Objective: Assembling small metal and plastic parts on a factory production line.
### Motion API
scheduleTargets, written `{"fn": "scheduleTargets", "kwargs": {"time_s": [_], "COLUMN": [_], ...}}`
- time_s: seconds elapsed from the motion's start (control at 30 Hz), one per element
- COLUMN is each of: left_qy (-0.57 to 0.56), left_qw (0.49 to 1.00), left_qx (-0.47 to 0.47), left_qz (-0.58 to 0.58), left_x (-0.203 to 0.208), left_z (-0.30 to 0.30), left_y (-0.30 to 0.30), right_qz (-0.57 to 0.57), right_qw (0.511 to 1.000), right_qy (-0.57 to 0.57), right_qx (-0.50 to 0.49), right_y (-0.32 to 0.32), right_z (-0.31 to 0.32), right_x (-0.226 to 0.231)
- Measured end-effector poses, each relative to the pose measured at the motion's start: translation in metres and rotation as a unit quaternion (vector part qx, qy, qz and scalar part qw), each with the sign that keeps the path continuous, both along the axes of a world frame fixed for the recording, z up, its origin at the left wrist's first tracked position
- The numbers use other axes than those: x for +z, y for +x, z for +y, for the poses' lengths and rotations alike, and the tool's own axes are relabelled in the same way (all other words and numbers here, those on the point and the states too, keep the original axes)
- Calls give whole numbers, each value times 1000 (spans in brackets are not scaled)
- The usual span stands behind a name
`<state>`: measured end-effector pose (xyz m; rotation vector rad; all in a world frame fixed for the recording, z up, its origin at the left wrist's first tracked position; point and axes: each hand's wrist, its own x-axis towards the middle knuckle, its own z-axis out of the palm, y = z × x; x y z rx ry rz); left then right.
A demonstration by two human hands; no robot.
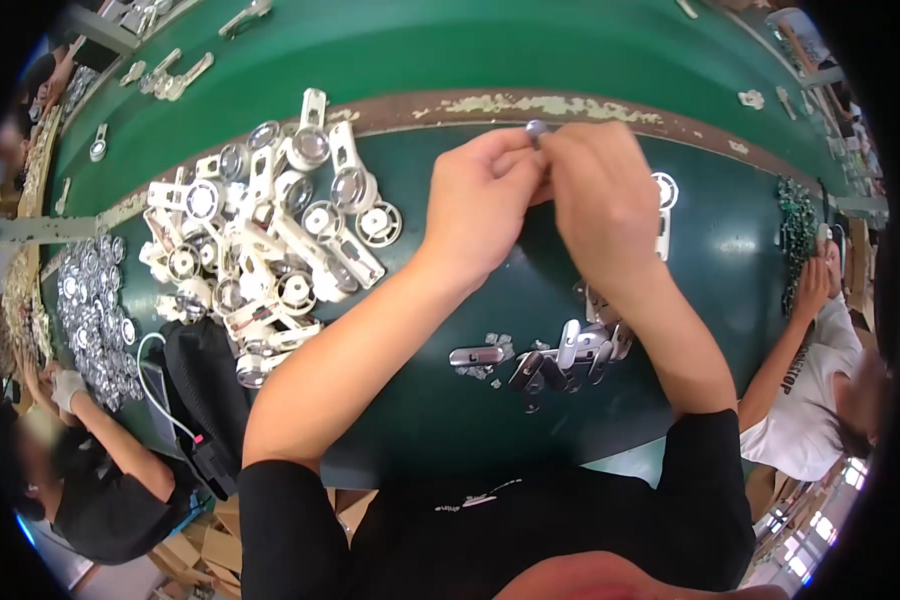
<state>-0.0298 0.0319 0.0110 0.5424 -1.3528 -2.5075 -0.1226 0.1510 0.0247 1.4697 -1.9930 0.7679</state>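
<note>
My left hand point(482, 200) and my right hand point(602, 200) meet over the dark green table, near its far edge. Both are closed, with fingertips pinched together around a small part. Only a rounded silvery-grey end of this part point(536, 130) sticks out above the fingers; the rest is hidden. The right fingers are slightly blurred. Just beyond my right hand lies a white plastic piece with a round ring end point(663, 190), partly covered by the hand. Between my forearms, several silvery oval covers point(570, 355) lie in a loose heap, with small clear bits point(500, 345) next to them.
Left of my left arm rises a big pile of white plastic handles with round ends point(270, 220). A black case point(205, 370) with a white cable sits nearer. Past the brown worn ledge point(570, 105) runs a green belt point(390, 60) carrying scattered parts. Co-workers sit on both sides.
</note>
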Motion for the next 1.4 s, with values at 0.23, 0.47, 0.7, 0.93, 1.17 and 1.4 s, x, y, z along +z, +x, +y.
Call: {"fn": "scheduleTargets", "kwargs": {"time_s": [0.23,0.47,0.7,0.93,1.17,1.4], "left_qy": [51,75,107,68,108,65], "left_qw": [999,995,989,990,985,991], "left_qx": [-1,-28,-51,-36,-77,-89], "left_qz": [-2,53,84,114,111,75], "left_x": [-7,-5,-9,-17,-10,-15], "left_z": [-11,-12,-8,-25,-11,-11], "left_y": [3,4,0,10,4,3], "right_qz": [-118,-255,-318,-305,-660,-586], "right_qw": [993,965,940,942,727,806], "right_qy": [10,-4,-2,28,64,-64], "right_qx": [19,60,124,138,177,50], "right_y": [9,-6,-26,-11,-23,-48], "right_z": [-4,15,36,12,40,69], "right_x": [-1,9,11,6,34,64]}}
